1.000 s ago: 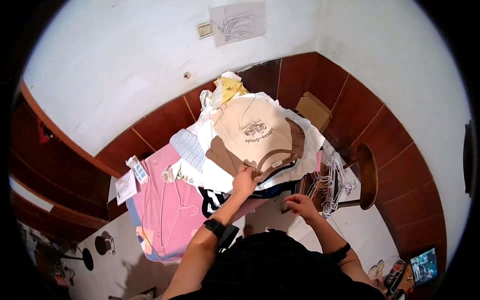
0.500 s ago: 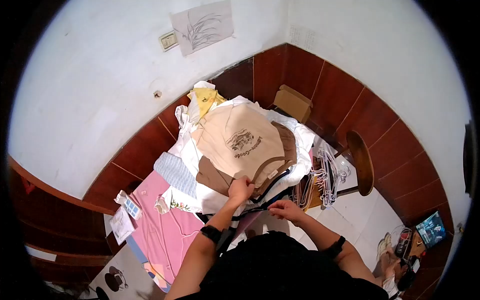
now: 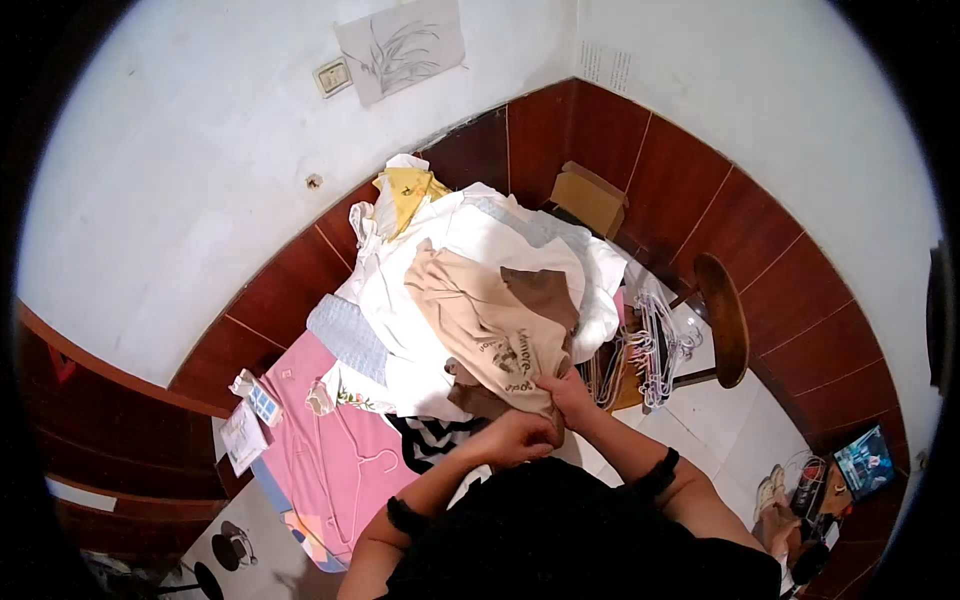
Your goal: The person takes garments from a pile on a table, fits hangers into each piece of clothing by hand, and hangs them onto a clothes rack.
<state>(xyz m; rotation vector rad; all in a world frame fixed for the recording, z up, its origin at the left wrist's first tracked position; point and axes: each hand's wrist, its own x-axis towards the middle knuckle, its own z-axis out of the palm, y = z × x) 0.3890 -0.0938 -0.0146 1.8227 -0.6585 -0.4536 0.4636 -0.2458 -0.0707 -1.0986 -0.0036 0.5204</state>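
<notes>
A beige T-shirt (image 3: pixel 480 325) with brown sleeves and a dark printed picture with lettering lies partly on a heap of white clothes (image 3: pixel 390 345). Its collar end is drawn up close to my body. My right hand (image 3: pixel 568 397) grips the shirt near the collar, thumb on top. Beside it, my left hand (image 3: pixel 522 437) is closed on the same bunched edge, with the fingertips partly hidden. A black-and-white striped garment (image 3: pixel 437 440) shows under my left forearm. To the left, a pink hanger (image 3: pixel 350 475) lies on the pink bedding.
Pink bedding (image 3: pixel 290 420) spreads under the heap. Several hangers (image 3: pixel 655 350) are bunched on a wooden chair (image 3: pixel 722 320) at the right. A cardboard box (image 3: pixel 588 200) stands in the corner. A yellow cloth (image 3: pixel 408 195) tops the heap's back, and a pale blue cloth (image 3: pixel 348 335) lies left.
The beige T-shirt has been pulled toward my body and gathered, uncovering white clothes behind it. My right hand has moved onto the shirt, and my left hand has come down closer to me.
</notes>
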